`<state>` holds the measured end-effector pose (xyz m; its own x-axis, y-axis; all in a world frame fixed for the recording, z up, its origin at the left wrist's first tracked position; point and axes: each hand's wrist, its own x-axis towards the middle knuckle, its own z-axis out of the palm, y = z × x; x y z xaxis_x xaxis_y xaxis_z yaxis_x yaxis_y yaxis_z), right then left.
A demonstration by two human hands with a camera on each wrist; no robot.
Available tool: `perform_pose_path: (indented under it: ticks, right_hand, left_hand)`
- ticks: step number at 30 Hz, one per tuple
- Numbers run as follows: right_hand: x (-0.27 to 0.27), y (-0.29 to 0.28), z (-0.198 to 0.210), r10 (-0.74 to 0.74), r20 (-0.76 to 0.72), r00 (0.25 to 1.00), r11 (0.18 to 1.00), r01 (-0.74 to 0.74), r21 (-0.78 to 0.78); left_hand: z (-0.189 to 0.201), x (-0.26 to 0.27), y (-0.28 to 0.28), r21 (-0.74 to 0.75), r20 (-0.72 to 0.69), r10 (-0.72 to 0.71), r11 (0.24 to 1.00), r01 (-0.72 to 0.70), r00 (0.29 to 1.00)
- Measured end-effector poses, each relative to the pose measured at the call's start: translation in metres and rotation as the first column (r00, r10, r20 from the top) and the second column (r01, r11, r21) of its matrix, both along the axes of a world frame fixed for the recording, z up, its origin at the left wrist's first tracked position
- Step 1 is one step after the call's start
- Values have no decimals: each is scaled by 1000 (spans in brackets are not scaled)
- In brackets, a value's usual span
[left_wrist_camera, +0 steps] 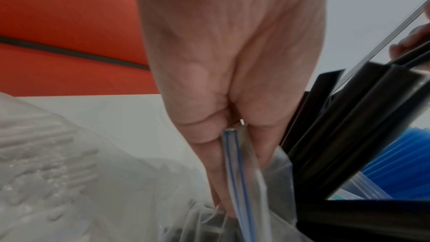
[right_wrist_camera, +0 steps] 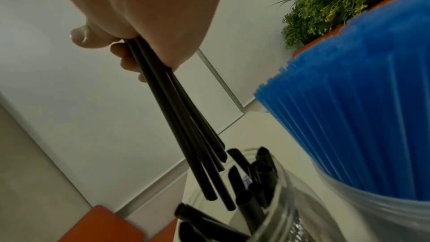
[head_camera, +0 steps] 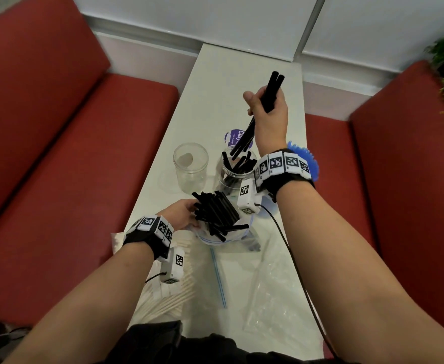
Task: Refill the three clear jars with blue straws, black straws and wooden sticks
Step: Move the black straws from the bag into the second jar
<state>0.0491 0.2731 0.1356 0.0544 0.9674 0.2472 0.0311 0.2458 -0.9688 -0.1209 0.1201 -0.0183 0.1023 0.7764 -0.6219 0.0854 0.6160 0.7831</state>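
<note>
On the worktop (head_camera: 213, 82), a jar (head_camera: 235, 170) of straws (head_camera: 238, 164) stands below the right hand (head_camera: 268, 111), an empty jar (head_camera: 190, 166) to its left; the bag (head_camera: 223, 232) at the left hand (head_camera: 181, 214) lies nearer, sticks (head_camera: 163, 303) behind that wrist.

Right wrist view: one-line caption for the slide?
Right hand lowers a few black straws into the part-filled clear jar, beside the jar of blue straws.
</note>
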Motion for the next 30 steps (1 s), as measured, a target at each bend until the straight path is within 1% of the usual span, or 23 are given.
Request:
perform_pose_path:
  ticks: [5,8,10,14,18,21,25,27,30]
  right_hand:
    - [-1,7,-24,12,29,1000,998,-10,-62]
    - [2,4,-42,76,95,993,988,-63,-141]
    - [7,-2,-52,111,114,987,981,-90,-175]
    - [14,-12,-53,109,79,991,986,-97,-135]
    - [21,-19,-43,33,83,996,999,-31,-31]
    - [30,-35,-44,12,80,997,1000,-10,-19]
    - [43,-66,-58,86,97,992,995,-80,-60]
    - [48,-81,-67,150,90,985,985,-141,-104]
    - [59,-101,-85,235,158,959,958,-201,-204]
  left_hand:
    - [-8,-3,3,-10,34,5,1000,-5,999]
    - [-14,-5,4,-25,15,13,1000,-13,1000]
    - [-17,-7,5,-36,11,-2,999,3,1000]
    - [-21,-11,4,-27,-12,-34,999,34,999]
    - [-22,-10,4,-26,-22,-29,999,28,999]
    - [-18,-8,3,-18,-44,-43,999,42,998]
    - [-15,-5,3,-16,-57,-24,1000,23,998]
    - [-14,-3,2,0,-88,-66,998,67,994]
    - [-12,-2,-1,10,-97,-75,997,77,992]
